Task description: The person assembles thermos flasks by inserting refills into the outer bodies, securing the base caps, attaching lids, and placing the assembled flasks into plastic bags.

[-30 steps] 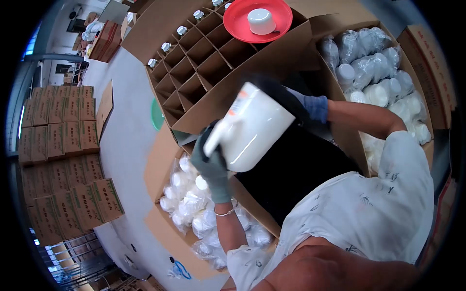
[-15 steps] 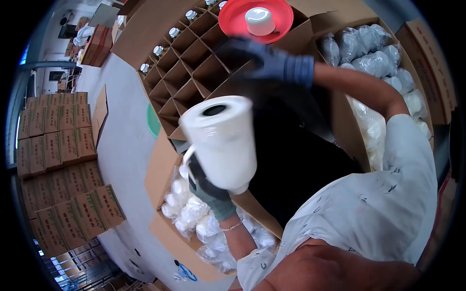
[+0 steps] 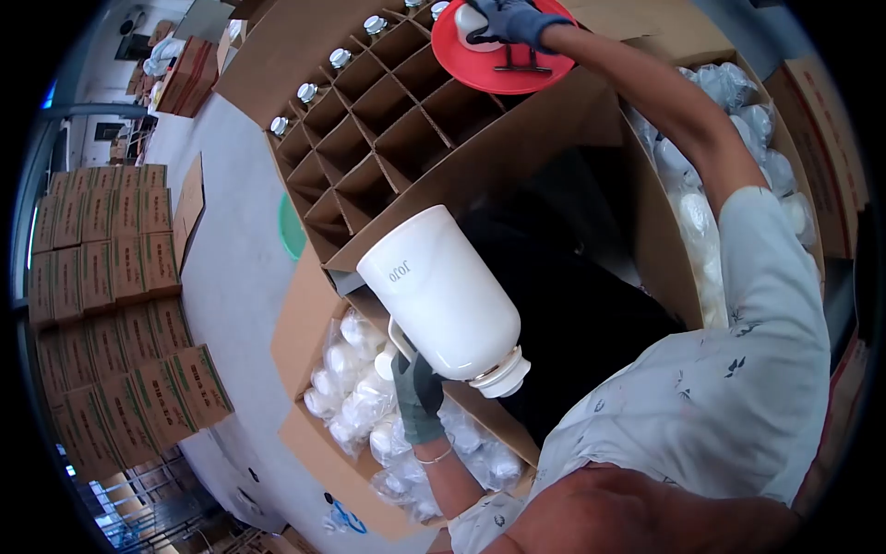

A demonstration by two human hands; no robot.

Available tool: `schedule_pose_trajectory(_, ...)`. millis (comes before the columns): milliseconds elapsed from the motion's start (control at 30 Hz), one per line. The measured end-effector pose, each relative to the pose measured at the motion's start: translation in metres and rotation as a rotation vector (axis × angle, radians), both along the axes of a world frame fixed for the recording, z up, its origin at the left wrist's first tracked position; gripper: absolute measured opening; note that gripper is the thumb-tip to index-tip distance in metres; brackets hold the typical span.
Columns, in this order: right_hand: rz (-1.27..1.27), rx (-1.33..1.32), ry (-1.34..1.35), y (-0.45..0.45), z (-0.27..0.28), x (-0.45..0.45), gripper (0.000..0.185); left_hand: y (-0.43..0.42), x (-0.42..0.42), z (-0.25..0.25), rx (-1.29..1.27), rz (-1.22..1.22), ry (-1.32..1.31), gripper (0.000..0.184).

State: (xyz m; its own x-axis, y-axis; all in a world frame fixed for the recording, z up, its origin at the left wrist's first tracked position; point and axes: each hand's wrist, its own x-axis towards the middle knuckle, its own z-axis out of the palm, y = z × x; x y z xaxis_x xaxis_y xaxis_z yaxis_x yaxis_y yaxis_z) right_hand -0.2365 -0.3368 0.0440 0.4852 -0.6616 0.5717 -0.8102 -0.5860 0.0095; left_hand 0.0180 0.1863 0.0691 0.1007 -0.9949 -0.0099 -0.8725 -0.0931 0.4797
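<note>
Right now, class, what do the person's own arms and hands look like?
The left hand wears a grey-green glove with darker fingers, and a thin, pale bracelet circles that wrist. The right hand wears a blue-grey glove with dark fingers and a bluish cuff. The short sleeves are white, and the shirt carries small dark prints.

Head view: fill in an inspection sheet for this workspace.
Surface: pale floor, at the view's left.
Job's things: white flask, tilted, base up; white cup in red basin; divided carton, silver-capped bottles along one edge.
Clutter: bagged white pieces in open side cartons.
Hands: left hand on the flask's handle, right hand on the cup.
Cables: blue loop on the floor, kind unclear.
Surroundings: stacked cartons, green basin.
</note>
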Motion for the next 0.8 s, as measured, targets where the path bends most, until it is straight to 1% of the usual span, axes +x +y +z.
schedule_pose_trajectory(33, 0.07, 0.164, -0.317, 0.029, 0.013, -0.013, 0.062, 0.006, 0.0, -0.008, -0.062, -0.012, -0.083, 0.025)
schedule_pose_trajectory(67, 0.052, 0.187, -0.283, 0.039, 0.004, -0.019, 0.059, 0.014, 0.0, -0.016, -0.121, -0.022, -0.165, 0.024)
schedule_pose_trajectory(100, 0.031, 0.212, -0.247, 0.045, -0.009, -0.031, 0.058, 0.014, -0.009, -0.016, -0.139, 0.234, 0.321, 0.024)
schedule_pose_trajectory(167, -0.091, 0.364, 0.07, 0.055, -0.025, -0.044, 0.055, 0.005, -0.032, -0.013, -0.164, 0.734, 1.295, 0.025)
schedule_pose_trajectory(200, -0.151, 0.439, 0.225, 0.06, -0.034, -0.05, 0.053, 0.004, -0.034, -0.011, -0.148, 0.651, 1.09, 0.03)
schedule_pose_trajectory(267, 0.007, 0.19, 0.304, 0.057, -0.046, -0.055, 0.048, 0.0, -0.038, -0.01, -0.145, 0.621, 1.007, 0.034)
schedule_pose_trajectory(300, 0.049, 0.357, 0.109, 0.05, -0.047, -0.048, 0.051, -0.009, -0.048, -0.001, -0.176, 0.606, 0.958, 0.032)
schedule_pose_trajectory(333, 0.171, 0.332, 0.153, 0.04, -0.048, -0.047, 0.041, -0.018, -0.06, 0.005, -0.208, 0.592, 0.908, 0.031)
schedule_pose_trajectory(367, 0.247, 0.291, 0.168, 0.034, -0.053, -0.047, 0.038, -0.023, -0.068, -0.002, -0.314, 0.517, 0.741, 0.029)
schedule_pose_trajectory(400, 0.314, 0.237, 0.192, 0.025, -0.053, -0.05, 0.036, -0.027, -0.073, -0.001, -0.345, 0.46, 0.647, 0.031)
schedule_pose_trajectory(433, 0.252, 0.2, 0.46, 0.008, -0.066, -0.042, 0.03, -0.031, -0.078, -0.001, -0.379, 0.407, 0.551, 0.034)
schedule_pose_trajectory(467, 0.218, 0.07, 0.493, -0.003, -0.081, -0.041, 0.029, -0.035, -0.083, 0.0, -0.416, 0.358, 0.455, 0.036)
schedule_pose_trajectory(533, 0.148, -0.185, 0.553, -0.014, -0.098, -0.042, 0.026, -0.04, -0.1, 0.009, -0.454, 0.498, 0.963, 0.041)
schedule_pose_trajectory(567, 0.143, 0.106, 0.177, 0.013, -0.059, -0.042, 0.021, -0.036, -0.096, 0.002, -0.499, 0.455, 0.966, 0.043)
schedule_pose_trajectory(600, 0.252, 0.259, -0.204, 0.04, -0.025, -0.04, 0.019, -0.025, -0.081, -0.016, -0.486, 0.484, 1.058, 0.041)
schedule_pose_trajectory(633, 0.212, 0.319, -0.373, 0.06, -0.002, -0.035, 0.019, -0.01, -0.061, -0.04, -0.475, 0.517, 1.149, 0.038)
schedule_pose_trajectory(667, 0.169, 0.38, -0.538, 0.079, 0.018, -0.032, 0.019, 0.0, -0.052, -0.052, -0.466, 0.55, 1.243, 0.036)
schedule_pose_trajectory(733, 0.639, 1.165, -0.873, 0.118, 0.038, -0.051, 0.033, -0.002, -0.065, -0.037, -0.314, 0.495, 1.148, 0.041)
schedule_pose_trajectory(767, 0.679, 1.353, -0.773, 0.152, 0.066, -0.065, 0.04, 0.006, -0.058, -0.053, -0.296, 0.431, 1.231, 0.043)
schedule_pose_trajectory(800, 0.814, 1.36, -0.71, 0.177, 0.071, -0.07, 0.044, 0.008, -0.058, -0.06, -0.265, 0.428, 1.274, 0.042)
